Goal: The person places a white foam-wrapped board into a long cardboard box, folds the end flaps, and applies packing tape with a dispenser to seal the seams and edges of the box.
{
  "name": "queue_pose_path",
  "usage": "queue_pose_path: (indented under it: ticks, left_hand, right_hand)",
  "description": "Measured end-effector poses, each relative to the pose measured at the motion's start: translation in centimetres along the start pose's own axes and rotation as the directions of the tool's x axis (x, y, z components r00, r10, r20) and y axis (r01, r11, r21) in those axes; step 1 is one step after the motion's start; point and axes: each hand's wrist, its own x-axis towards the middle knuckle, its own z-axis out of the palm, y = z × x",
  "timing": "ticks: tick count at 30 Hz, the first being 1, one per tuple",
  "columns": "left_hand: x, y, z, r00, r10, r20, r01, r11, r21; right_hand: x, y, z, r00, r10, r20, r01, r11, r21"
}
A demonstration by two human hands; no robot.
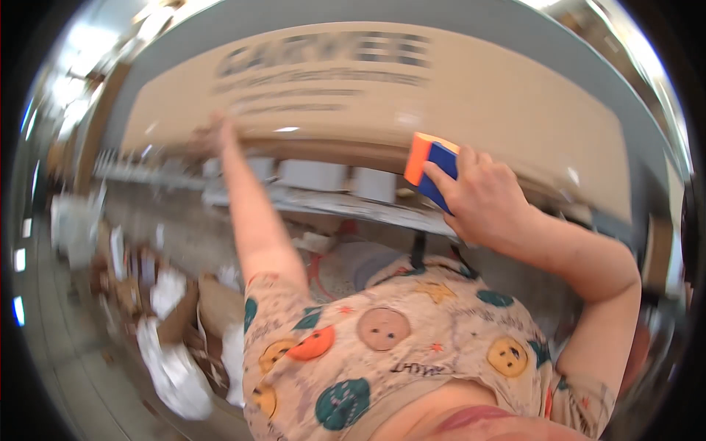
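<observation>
A long brown cardboard box (500,110) with dark printing stretches across in front of me. My left hand (215,138) reaches out to the lower left part of the box. Motion blurs it, but its fingers look spread and nothing shows in them; whether it touches the cardboard I cannot tell. Closer to me on the right, my right hand (482,192) is closed around an orange and blue block-shaped tool (434,166). The orange end points left, in front of the box's lower edge. My fingers and palm hide part of the tool, so its exact kind is unclear.
Below the box runs a grey metal ledge (323,207) with white cartons (312,175) on it. Crumpled paper and cardboard scraps (180,323) lie at the lower left, beside a tiled floor (70,360). A grey surface (471,16) borders the box behind.
</observation>
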Motion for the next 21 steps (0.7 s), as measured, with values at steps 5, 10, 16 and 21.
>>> queue_pose_path:
  ticks: [5, 10, 16, 21]
  left_hand:
    - [-25.7, 13.9, -3.6, 0.982, 0.188, 0.000, -0.184, 0.959, -0.214]
    - [-43.3, 18.9, -3.1, 0.608, 0.766, -0.208, -0.793, 0.599, -0.112]
    - [-50.2, 22.7, -6.0, 0.333, 0.935, -0.118, -0.922, 0.297, -0.250]
    - [-55.6, 25.7, -5.6, -0.416, 0.904, -0.098, -0.817, -0.419, -0.397]
  right_hand:
    - [-18.1, 12.4, 3.3, 0.962, 0.185, -0.199, -0.190, 0.982, -0.006]
    - [-29.9, 18.5, 5.4, 0.934, 0.316, -0.168, -0.331, 0.941, -0.074]
    - [-32.2, 18.7, 6.0, 0.908, 0.381, -0.172, -0.413, 0.881, -0.231]
    - [-27.5, 15.0, 5.8, 0.827, 0.544, -0.141, -0.560, 0.776, -0.292]
